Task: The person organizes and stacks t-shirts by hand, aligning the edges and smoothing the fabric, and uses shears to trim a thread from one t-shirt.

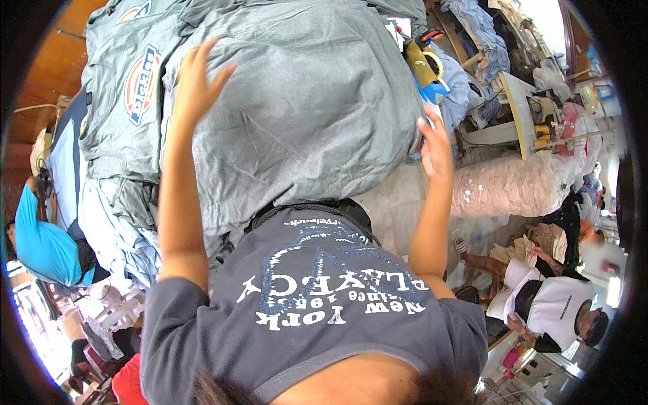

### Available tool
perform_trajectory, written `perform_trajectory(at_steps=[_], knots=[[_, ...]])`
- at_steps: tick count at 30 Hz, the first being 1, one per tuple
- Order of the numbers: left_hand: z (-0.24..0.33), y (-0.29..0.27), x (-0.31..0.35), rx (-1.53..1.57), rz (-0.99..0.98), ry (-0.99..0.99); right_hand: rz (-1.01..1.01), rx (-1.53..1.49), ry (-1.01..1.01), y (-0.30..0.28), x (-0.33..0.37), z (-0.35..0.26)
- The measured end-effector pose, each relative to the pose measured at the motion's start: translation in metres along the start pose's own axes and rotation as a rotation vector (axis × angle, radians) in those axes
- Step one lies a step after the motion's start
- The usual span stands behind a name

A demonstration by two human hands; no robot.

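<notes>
A wide grey garment (297, 101) lies spread and wrinkled in front of me, its near edge hanging toward my waist. My left hand (194, 84) is over its left part, thumb and fingers apart, holding nothing; whether it touches the cloth I cannot tell. At the garment's right edge is my right hand (435, 145), fingers loosely stretched and apart, with nothing seen in it. Left of the garment lies a grey T-shirt (111, 101) with an oval red, white and blue print.
Rolls of tape (424, 64) and a red-and-black-handled tool (430, 37) lie beyond my right hand. A long plastic-wrapped bundle (509, 185) is at the right. Light blue cloth (121, 229) hangs at the left. A person in blue (50, 236) and one in white (557, 310) are nearby.
</notes>
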State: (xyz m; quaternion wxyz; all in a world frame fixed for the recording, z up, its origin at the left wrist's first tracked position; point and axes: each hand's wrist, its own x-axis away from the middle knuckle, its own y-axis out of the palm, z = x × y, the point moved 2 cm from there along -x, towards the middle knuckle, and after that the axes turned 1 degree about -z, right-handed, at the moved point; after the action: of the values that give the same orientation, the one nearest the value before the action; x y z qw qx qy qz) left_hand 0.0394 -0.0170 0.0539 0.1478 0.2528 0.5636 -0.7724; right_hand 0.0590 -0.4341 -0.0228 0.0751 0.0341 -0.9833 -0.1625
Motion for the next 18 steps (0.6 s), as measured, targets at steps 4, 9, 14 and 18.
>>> perform_trajectory(at_steps=[4,9,14,18], knots=[[-0.015,-0.014,0.146,-0.285,0.035,-0.565,-0.040,0.199,0.097,-0.011,0.035,0.004],[-0.004,-0.031,0.175,-0.210,-0.013,-0.703,-0.049,0.264,-0.084,0.005,0.032,-0.034],[-0.002,-0.058,0.147,-0.154,0.182,-0.761,-0.017,0.330,-0.355,0.015,0.002,-0.073],[-0.047,-0.075,0.077,-0.175,0.415,-0.620,0.061,0.318,-0.534,0.030,-0.058,-0.084]])
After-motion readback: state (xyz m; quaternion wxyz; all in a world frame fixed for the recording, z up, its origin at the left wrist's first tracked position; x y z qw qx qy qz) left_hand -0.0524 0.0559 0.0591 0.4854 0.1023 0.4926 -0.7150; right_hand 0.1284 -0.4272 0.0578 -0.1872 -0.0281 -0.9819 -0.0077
